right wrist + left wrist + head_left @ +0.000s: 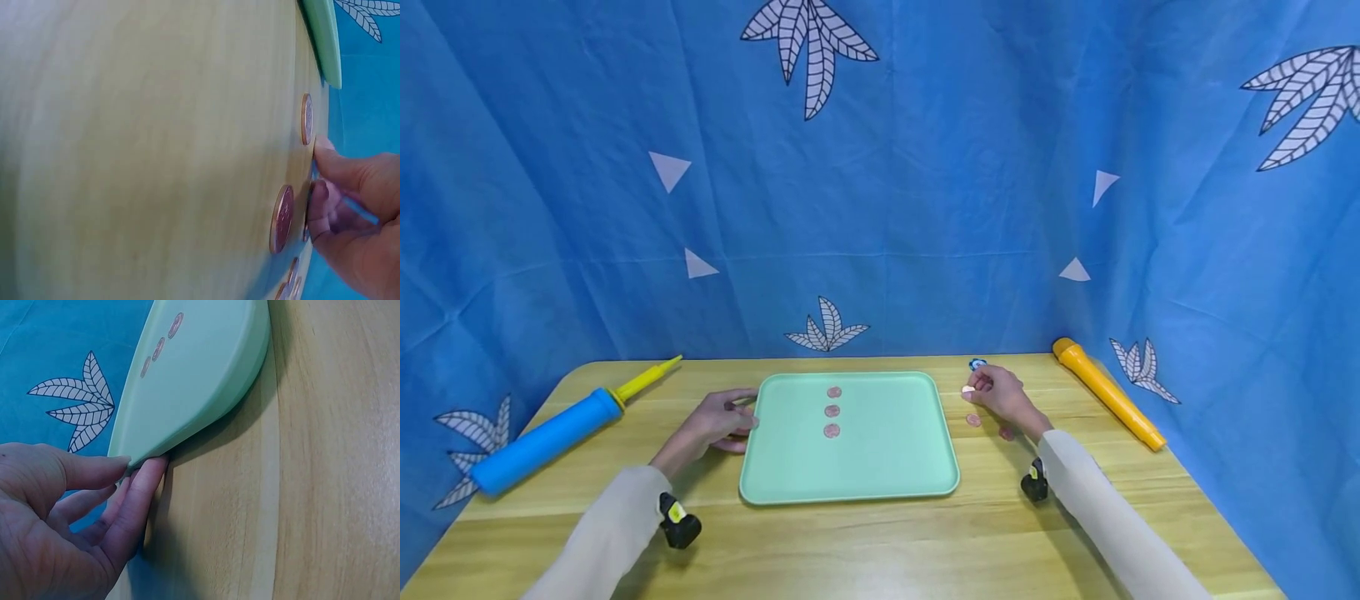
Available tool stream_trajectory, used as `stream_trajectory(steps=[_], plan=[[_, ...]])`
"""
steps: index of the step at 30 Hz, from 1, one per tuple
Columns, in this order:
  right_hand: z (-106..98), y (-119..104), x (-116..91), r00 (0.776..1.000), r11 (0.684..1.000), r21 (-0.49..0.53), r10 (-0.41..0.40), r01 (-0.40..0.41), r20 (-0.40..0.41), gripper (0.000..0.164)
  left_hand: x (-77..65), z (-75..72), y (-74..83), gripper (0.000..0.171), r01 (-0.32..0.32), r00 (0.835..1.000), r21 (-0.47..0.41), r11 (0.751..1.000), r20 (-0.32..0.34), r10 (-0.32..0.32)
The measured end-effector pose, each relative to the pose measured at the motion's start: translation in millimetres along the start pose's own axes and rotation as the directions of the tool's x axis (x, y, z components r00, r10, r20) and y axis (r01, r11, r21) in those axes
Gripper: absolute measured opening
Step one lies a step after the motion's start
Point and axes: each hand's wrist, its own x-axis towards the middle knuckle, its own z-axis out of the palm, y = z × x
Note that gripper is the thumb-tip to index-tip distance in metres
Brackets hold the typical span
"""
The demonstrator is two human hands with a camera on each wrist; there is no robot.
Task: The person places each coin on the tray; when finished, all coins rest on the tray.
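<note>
Three coins [832,411] are seen on a tray [887,467], its left edge pinched by the left hand [718,423]; near loose coins [973,420], whether the right hand's [1000,392] fingers are clamped cannot be told.

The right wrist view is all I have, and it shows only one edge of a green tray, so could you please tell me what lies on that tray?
Observer: Three coins lie on the tray, in a line running from near its far edge toward its middle.
Operator: Thank you; is anyone holding the tray?
Observer: Yes, the left hand pinches its left edge.
Operator: And could you say what lies farther to the right, past the right hand?
Observer: An orange microphone lies slantwise on the table.
</note>
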Motion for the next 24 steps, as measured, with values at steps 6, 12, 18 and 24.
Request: stream_trajectory(steps=[6, 12, 18, 24], plan=[[-3.9, -4.3, -1.7, 0.998, 0.995, 0.065, -0.07, 0.07, 0.002, 0.006, -0.4, 3.3, 1.4, 0.066, 0.008, 1.0, 0.027, 1.0, -0.014, -0.008], [-4.8, -22.5, -1.4, 0.999, 0.967, 0.256, 0.006, -0.018, 0.046, 0.016, -0.9, 0.6, 2.6, 0.066, 0.007, 1.0, 0.043, 0.999, -0.021, -0.006], [0.6, -42.9, -0.9, 0.984, 0.918, 0.372, 0.087, -0.14, 0.156, 0.022, -2.0, 0.5, 2.9, 0.066, 0.007, 1.0, 0.044, 0.999, -0.019, -0.006], [13.3, -58.8, -1.6, 0.961, 0.834, 0.509, 0.086, -0.215, 0.264, 0.022, -1.8, 1.4, 2.9, 0.065, 0.004, 1.0, 0.038, 0.999, -0.01, -0.003]])
